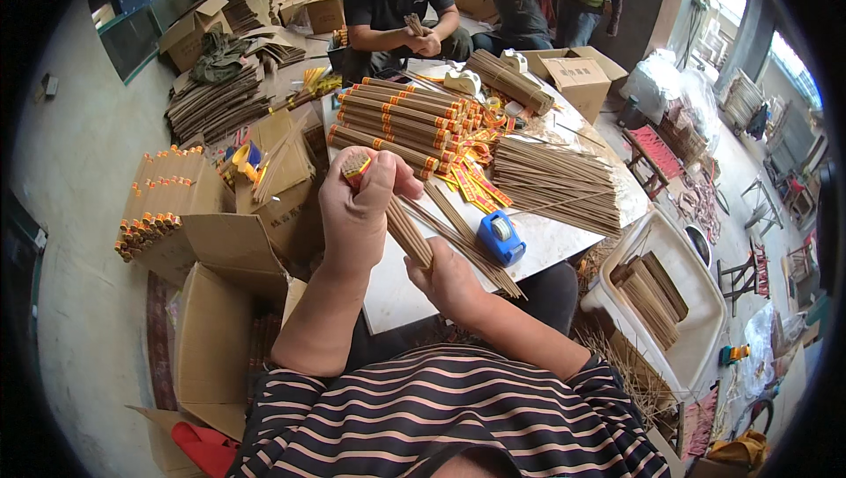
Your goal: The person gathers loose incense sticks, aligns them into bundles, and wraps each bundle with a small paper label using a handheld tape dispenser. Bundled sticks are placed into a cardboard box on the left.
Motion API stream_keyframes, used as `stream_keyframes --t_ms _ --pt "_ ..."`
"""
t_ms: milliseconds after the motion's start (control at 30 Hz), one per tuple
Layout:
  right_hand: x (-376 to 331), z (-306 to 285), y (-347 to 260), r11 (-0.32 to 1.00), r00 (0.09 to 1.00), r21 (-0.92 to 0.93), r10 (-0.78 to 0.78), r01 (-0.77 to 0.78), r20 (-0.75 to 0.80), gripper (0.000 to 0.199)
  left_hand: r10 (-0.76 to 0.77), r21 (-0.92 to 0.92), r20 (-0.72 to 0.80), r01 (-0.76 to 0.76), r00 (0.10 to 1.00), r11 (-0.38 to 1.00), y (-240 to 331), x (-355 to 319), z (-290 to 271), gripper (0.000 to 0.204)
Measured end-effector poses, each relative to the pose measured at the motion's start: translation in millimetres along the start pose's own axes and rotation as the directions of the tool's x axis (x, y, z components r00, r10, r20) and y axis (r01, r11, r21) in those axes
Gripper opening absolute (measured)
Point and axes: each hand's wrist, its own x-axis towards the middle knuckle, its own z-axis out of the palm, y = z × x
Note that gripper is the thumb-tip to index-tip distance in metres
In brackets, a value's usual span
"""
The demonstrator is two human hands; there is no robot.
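From where I watch, the white tabletop (564, 244) has one bare patch, just right of the blue tape dispenser (500, 237); a hand could come down there. Past it the loose brown incense sticks (560, 183) fan across the right half, and the wrapped brown bundles with orange bands (397, 121) are stacked across the middle, so I see no way straight forward. My left hand (357, 214) and right hand (449, 280) share the near edge, with a thin bundle of brown sticks (407, 233) between them. To the left, open brown cardboard boxes (220, 302) crowd against the table. To the right, the white plastic tub (696, 328) stands close.
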Motion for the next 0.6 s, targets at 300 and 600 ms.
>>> stream_keyframes --t_ms 300,600 --pt "1 -7 6 0.961 0.951 0.209 0.116 -0.18 0.285 0.037 -0.223 -0.269 0.04 0.226 0.974 0.936 -12 14 -20 0.027" --pt "5 -4 -4 0.81 0.885 0.474 0.114 -0.346 0.451 0.026 -0.247 -0.367 0.128 0.278 0.96 0.888 -7 9 -29 0.021"
